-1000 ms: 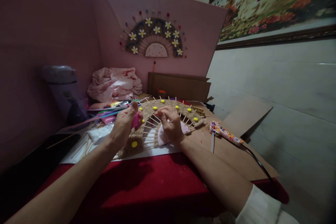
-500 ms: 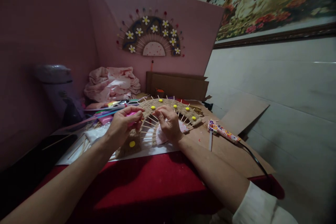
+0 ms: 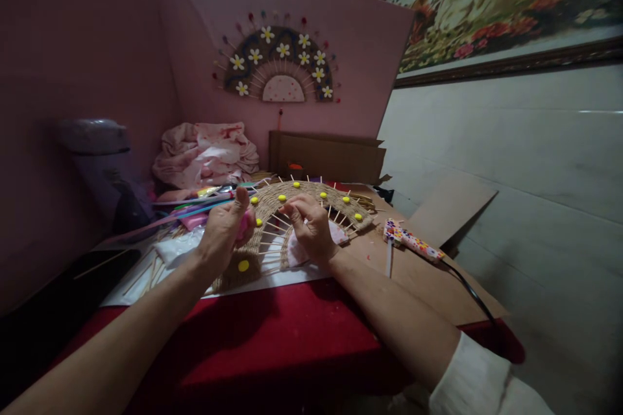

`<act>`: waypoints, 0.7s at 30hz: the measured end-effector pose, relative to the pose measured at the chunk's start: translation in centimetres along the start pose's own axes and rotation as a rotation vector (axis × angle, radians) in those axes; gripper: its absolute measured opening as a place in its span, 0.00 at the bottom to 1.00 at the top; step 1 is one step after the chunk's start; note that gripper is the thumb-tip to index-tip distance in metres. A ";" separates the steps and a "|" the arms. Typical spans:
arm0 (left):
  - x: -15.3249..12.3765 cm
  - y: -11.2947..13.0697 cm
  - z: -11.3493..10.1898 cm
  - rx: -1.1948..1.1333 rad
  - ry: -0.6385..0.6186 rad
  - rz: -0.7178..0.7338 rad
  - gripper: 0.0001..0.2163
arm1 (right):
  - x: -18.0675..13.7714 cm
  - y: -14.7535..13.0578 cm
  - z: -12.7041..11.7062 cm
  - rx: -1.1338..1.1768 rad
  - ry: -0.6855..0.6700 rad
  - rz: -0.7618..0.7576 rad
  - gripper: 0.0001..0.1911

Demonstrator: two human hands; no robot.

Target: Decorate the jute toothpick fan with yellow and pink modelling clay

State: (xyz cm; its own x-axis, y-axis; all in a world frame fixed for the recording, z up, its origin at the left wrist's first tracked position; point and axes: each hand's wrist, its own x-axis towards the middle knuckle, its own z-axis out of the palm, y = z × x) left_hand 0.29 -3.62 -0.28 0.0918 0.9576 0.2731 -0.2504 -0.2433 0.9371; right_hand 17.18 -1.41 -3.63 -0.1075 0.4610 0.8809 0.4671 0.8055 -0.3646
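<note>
My left hand is curled around a bright pink lump, perhaps soft clay, with its thumb raised away from it. Over the middle of a half-round fan hovers my right hand, its thumb and fingertips pinched together; whatever lies between them is too small to make out. The fan lies on the table, woven of brown cord over thin sticks, with several yellow dots along its band. Its pale inner half-circle is partly hidden behind my right hand.
A flower-patterned hot glue gun with a black cable lies on brown cardboard to the right. Pink cloth is heaped at the back left, near colored strips and a plastic bag. A finished flowered fan hangs behind.
My left thumb has lifted off the fingers, and the left hand has turned and drawn slightly left, apart from the right. My right hand keeps its pinch almost in place.
</note>
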 end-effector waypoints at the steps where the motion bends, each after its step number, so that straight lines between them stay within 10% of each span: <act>1: 0.0 -0.1 0.0 -0.013 -0.024 0.010 0.24 | 0.0 0.0 0.0 -0.001 -0.002 -0.005 0.14; 13: 0.0 -0.1 -0.1 -0.066 -0.046 -0.032 0.12 | 0.0 -0.1 0.1 -0.003 -0.022 -0.007 0.15; 21: -0.1 -0.2 0.0 0.010 -0.027 -0.033 0.26 | -0.1 -0.1 0.1 -0.002 -0.033 0.003 0.14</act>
State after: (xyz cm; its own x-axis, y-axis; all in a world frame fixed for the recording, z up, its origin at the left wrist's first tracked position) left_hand 0.34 -3.67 -0.49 0.1261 0.9605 0.2481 -0.2376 -0.2135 0.9476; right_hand 17.08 -1.54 -3.66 -0.1352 0.4756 0.8692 0.4690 0.8035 -0.3667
